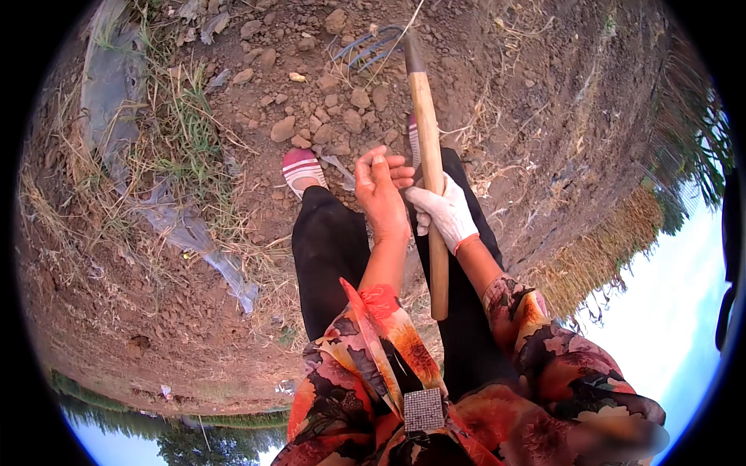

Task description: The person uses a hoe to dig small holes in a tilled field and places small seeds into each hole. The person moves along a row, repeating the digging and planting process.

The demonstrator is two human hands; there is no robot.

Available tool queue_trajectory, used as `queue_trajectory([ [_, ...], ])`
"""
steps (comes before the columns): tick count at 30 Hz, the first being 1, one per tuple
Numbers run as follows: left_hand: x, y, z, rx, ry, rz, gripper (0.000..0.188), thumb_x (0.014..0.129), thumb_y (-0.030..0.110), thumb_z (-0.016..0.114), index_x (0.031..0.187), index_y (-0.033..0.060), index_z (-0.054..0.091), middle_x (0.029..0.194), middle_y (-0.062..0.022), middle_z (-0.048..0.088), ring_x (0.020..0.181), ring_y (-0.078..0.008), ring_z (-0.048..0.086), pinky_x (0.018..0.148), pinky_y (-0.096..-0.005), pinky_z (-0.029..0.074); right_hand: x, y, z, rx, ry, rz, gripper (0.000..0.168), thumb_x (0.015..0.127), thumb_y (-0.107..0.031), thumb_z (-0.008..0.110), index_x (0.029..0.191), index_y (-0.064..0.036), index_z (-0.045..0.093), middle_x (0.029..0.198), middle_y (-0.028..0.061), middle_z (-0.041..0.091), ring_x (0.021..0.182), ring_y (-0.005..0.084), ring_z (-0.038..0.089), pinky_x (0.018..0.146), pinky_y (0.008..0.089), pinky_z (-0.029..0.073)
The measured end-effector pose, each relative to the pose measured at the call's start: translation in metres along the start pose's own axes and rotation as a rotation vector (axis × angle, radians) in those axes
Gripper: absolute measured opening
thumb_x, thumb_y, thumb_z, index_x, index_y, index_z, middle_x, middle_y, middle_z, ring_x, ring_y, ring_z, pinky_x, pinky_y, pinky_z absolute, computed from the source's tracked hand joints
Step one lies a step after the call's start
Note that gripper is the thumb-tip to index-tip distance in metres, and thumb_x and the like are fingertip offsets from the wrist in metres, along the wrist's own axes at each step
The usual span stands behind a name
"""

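My right hand [446, 211], in a white knit glove, grips the pale wooden handle [430, 134] of a tined hoe. The handle runs from near my lap up to a dark socket [414, 52]. Curved dark tines [370, 49] rest on the cloddy soil beyond my feet, partly behind a dry stalk. Bare and half curled, my left hand [382, 192] hovers just left of the handle with nothing in it. Its fingertips come close to the gloved hand; whether they touch is hard to tell.
Soil clods [320, 125] lie around my striped shoe [303, 169]; the other shoe is mostly behind the handle. Torn plastic film [192, 227] and green grass [195, 134] run along the left. A small pale yellow piece [297, 77] lies ahead. Dry stalks [606, 250] stand at right.
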State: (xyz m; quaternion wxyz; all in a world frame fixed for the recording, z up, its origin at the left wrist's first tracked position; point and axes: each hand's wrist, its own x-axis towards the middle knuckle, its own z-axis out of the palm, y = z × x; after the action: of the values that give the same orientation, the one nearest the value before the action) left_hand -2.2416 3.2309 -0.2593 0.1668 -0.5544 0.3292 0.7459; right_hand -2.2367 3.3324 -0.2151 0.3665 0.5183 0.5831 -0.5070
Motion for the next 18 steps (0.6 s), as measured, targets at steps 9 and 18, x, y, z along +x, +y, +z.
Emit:
queue_trajectory([
  [9,0.034,0.001,-0.019,0.388,0.090,0.282,0.022,0.105,0.012,0.053,0.122,-0.0001,0.058,0.105,-0.0087,0.065,0.085,-0.0115,0.065,0.068,-0.0245,0.054,0.038,-0.004,-0.023,0.369,0.001,0.024,0.019,0.091,-0.014,0.068,0.097,-0.007,0.051,0.066,-0.0012,0.047,0.049,0.0095,0.046,0.043,0.0284,0.045],
  [18,0.232,0.063,-0.043,1.911,0.150,1.084,0.035,0.089,0.004,0.062,0.122,0.0149,0.060,0.122,-0.0102,0.056,0.111,-0.0341,0.057,0.084,-0.0481,0.055,0.058,-0.006,-0.055,1.020,-0.247,0.209,0.010,0.100,-0.018,0.061,0.097,-0.013,0.053,0.068,-0.0047,0.041,0.052,0.0076,0.041,0.047,0.0264,0.038],
])
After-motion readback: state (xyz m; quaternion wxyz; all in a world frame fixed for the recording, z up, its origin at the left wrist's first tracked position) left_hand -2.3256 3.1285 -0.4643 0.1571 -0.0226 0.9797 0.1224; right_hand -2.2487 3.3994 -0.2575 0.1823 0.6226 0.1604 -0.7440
